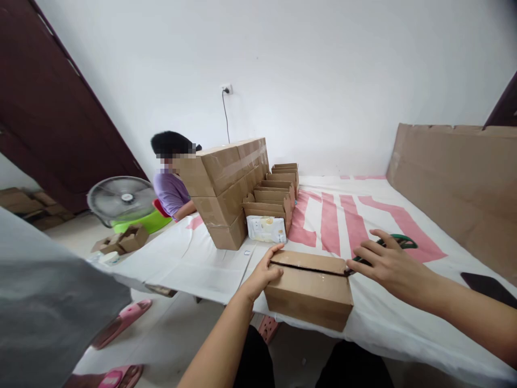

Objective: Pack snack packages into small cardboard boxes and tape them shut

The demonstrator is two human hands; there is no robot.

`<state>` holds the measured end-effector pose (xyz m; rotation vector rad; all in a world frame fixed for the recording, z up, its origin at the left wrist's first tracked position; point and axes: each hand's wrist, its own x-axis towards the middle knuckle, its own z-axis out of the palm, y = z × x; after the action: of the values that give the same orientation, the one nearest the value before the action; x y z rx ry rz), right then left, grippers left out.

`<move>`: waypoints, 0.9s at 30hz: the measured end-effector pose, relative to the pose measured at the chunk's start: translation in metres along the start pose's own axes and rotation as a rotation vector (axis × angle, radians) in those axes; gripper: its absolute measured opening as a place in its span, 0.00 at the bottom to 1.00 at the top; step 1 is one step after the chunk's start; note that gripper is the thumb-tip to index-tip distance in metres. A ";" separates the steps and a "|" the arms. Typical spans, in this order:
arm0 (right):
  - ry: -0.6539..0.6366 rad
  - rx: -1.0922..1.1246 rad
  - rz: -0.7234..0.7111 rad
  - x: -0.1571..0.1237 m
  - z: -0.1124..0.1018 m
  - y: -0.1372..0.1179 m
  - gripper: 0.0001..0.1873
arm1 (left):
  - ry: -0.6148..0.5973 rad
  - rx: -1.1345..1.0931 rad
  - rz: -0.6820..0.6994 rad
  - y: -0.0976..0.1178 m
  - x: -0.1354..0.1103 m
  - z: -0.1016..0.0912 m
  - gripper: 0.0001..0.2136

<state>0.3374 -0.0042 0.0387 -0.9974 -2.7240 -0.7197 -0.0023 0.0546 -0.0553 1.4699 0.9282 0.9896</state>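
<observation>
A closed cardboard box (311, 288) lies near the table's front edge, with a dark slit running along the seam between its top flaps. My left hand (264, 275) grips its left end, thumb on the top and fingers at the far corner. At the box's right end, my right hand (377, 261) is closed around green-handled scissors (405, 242). Their tip is at the right end of the slit; most of the blades are hidden behind my fingers.
Stacked cardboard boxes (226, 196) stand left of centre, beside a row of open boxes (278, 191) and a white pouch (266, 229). A dark flat object (488, 288) lies at right, near a large cardboard sheet (456, 188). A person (173, 188) sits behind the stack, near a fan (127, 198).
</observation>
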 end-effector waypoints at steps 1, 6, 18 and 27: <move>-0.004 0.000 0.010 -0.007 0.005 0.004 0.28 | 0.004 0.010 0.004 0.000 0.000 0.000 0.34; 0.003 0.051 0.151 -0.046 0.046 0.017 0.32 | 0.015 0.058 0.030 0.002 0.002 -0.001 0.25; -0.378 0.481 0.498 -0.107 0.138 -0.010 0.27 | 0.008 0.172 0.026 0.004 0.002 -0.001 0.21; 0.037 0.478 0.436 0.001 0.070 0.014 0.15 | 0.018 0.210 0.051 0.008 0.002 -0.001 0.21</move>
<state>0.3476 0.0402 -0.0170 -1.3500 -2.3399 -0.0111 -0.0027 0.0559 -0.0473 1.6690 1.0368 0.9662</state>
